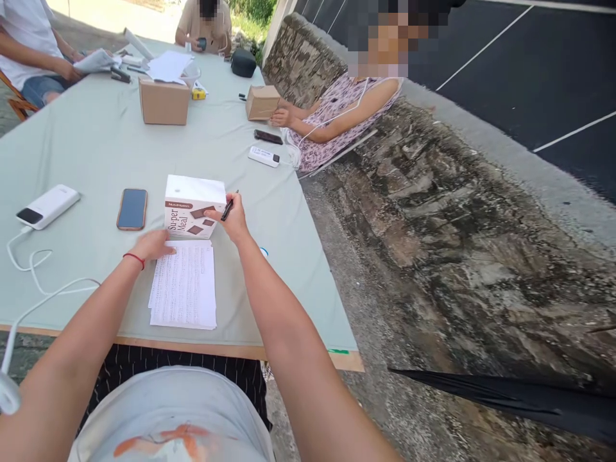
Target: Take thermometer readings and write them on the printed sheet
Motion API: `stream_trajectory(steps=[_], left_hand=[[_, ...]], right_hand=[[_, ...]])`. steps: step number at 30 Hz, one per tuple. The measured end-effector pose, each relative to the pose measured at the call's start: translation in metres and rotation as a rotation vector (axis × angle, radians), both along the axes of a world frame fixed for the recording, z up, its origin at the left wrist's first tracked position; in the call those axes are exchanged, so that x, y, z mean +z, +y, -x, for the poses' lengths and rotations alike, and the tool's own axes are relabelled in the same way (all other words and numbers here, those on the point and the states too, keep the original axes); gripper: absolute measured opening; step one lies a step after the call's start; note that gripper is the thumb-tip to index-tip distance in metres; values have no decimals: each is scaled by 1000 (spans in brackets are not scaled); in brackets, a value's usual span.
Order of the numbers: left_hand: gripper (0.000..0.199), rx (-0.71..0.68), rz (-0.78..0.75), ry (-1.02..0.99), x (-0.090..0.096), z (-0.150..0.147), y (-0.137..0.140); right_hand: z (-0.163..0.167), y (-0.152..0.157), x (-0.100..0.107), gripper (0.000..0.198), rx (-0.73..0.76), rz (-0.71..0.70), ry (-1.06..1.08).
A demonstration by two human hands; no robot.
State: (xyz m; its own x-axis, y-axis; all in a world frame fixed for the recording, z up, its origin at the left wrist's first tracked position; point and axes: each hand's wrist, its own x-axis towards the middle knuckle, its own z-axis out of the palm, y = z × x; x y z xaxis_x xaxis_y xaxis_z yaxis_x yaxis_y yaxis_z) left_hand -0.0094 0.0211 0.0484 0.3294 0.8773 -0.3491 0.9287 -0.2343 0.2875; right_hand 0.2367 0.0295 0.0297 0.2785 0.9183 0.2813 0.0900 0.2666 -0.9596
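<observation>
A white box (192, 189) printed "Super Meal" with brown squares stands at the top edge of a stack of written paper sheets (183, 289). My right hand (234, 219) is closed around a black pen (229, 206), and its fingers also press on the box's right side and front. My left hand (151, 246), with a red cord on the wrist, is closed at the box's lower left corner. Its thumb lies over the sheets' top left corner; some of its fingers are hidden.
A phone (131, 209) and a white power bank (48, 206) with a cable lie to the left on the table (106, 154). Farther off are a brown carton (164, 106) under papers, a smaller carton (262, 102) and another power bank (264, 156). Several people sit around the table.
</observation>
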Motion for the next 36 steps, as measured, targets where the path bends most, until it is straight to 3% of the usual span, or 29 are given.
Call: stream_trajectory(steps=[6, 10, 12, 14, 17, 19, 23, 30, 36], left_hand=[[52, 169, -132, 87, 1, -2, -17], [42, 192, -192, 31, -2, -3, -29], [36, 101, -294, -15, -7, -2, -39], [37, -111, -352, -104, -14, 0, -52], [58, -490, -297, -248, -26, 2, -72], [79, -620, -242, -251, -33, 1, -84], [98, -592, -203, -175, -45, -5, -98], [93, -547, -285, -179, -46, -9, -105], [87, -563, -297, -175, -43, -8, -105]], right_hand=[[-2, -2, -2, 68, 24, 43, -8], [2, -15, 1, 65, 3, 10, 44], [4, -33, -1, 59, -67, -45, 88], [5, -58, -5, 48, -161, -70, 97], [7, -101, -16, 40, -194, -11, 72], [10, -126, -23, 49, -148, 62, 84], [18, -152, -37, 61, -153, 166, 76], [38, -163, -55, 28, -205, 272, 26], [50, -166, -63, 24, -229, 307, 64]])
